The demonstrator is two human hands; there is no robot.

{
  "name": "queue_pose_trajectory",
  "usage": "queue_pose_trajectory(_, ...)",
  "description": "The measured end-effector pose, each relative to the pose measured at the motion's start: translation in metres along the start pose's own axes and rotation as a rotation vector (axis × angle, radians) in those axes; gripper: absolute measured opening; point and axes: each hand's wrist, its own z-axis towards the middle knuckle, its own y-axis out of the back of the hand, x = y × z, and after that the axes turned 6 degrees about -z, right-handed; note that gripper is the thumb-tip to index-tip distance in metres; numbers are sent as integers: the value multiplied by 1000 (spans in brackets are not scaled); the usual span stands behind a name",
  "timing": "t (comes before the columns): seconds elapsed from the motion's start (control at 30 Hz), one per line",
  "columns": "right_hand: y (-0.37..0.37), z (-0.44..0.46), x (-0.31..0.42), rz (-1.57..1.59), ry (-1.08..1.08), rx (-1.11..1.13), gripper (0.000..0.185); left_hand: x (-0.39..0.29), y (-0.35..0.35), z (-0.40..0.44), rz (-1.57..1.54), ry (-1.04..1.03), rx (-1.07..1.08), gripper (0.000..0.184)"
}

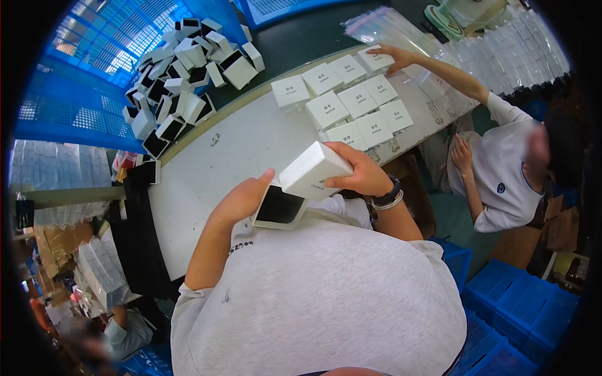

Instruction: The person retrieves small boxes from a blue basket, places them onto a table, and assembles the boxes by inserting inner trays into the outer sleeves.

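My left hand (242,198) grips an open white box part (281,205) with a black inside, low in front of my chest. Just to its right, my right hand (364,170) holds a white box (315,170) by its side, tilted, with small print on one face. The two pieces are close together, their edges meeting or overlapping. Beyond my right hand, several closed white boxes (356,101) with small print lie in rows on the white tabletop (207,182).
A pile of white and black box parts (179,78) lies beside a blue crate (75,94). At the right, a co-worker's hand (398,57) touches the farthest box. Clear plastic bags (395,31) lie behind. Another person sits lower left. Blue crates (511,301) stand lower right.
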Motion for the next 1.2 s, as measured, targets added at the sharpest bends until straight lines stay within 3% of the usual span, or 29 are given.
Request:
queue_pose_trajectory(0.1,17,-4,-13,-135,91,25,61,-24,-14,4,108,-38,21,75)
queue_pose_trajectory(0.17,20,-4,-21,64,35,-26,58,-15,-21,21,52,-29,95,77)
queue_pose_trajectory(0.23,14,-7,-26,101,1,-27,56,-19,-34,29,141,-117,16,79)
queue_pose_trajectory(0.43,11,-27,-28,165,0,-82,56,-25,-28,26,166,-9,-108,73)
queue_pose_trajectory(0.5,11,-35,-28,31,-11,-68,54,-5,-28,32,-321,-159,-279,67)
queue_pose_trajectory(0.53,10,-36,-28,107,-55,-65,53,-8,-30,23,-458,-272,-367,58)
queue_pose_trajectory(0.57,9,-36,-37,131,-70,-45,53,-2,-35,23,-460,-260,-344,58)
queue_pose_trajectory(0.63,2,-34,-40,151,-120,-110,52,7,-37,22,-876,-332,-150,53)
queue_pose_trajectory(0.67,1,-33,-39,153,-120,-113,52,9,-40,15,-972,-312,-77,42)
queue_pose_trajectory(0.7,0,-33,-38,195,-136,-140,51,15,-44,12,-968,-308,-79,42)
queue_pose_trajectory(0.77,-3,-32,-39,246,-152,-172,50,25,-54,11,-555,-541,-161,31)
queue_pose_trajectory(0.8,-3,-33,-42,243,-174,-174,49,19,-55,4,-436,-407,-196,40)
queue_pose_trajectory(0.93,-4,-34,-51,286,-204,-166,48,16,-56,7,-337,-410,-279,40)
queue_pose_trajectory(1.1,8,-47,-50,339,-234,-4,52,2,-56,-3,-230,-318,-228,37)
queue_pose_trajectory(1.2,-2,-48,-52,343,-218,-64,54,-6,-56,-6,-114,-320,-218,37)
